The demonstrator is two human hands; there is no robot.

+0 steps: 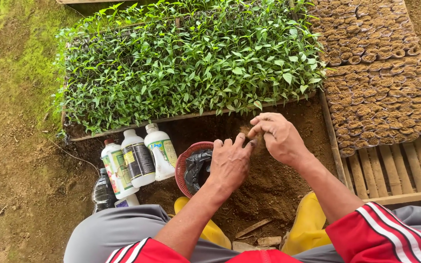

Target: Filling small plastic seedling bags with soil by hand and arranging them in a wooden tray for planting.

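My left hand [229, 163] and my right hand [277, 138] meet above a pile of loose brown soil [269, 187]. Between their fingers they hold a small soil-filled pot [247, 131], mostly hidden by the fingers. My left hand cups it from the left, its fingers curled around it. The fingertips of my right hand pinch at its top. A red basket [182, 163] with a black plastic bag [198, 168] inside sits just left of my left hand.
A dense bed of green seedlings [186, 63] fills the far side. Rows of small soil-filled pots [381, 97] stand on wooden slats [405, 168] at the right. Several white bottles [137, 158] and a dark bottle [103, 192] stand at the left. Yellow boots [310, 226] flank the soil.
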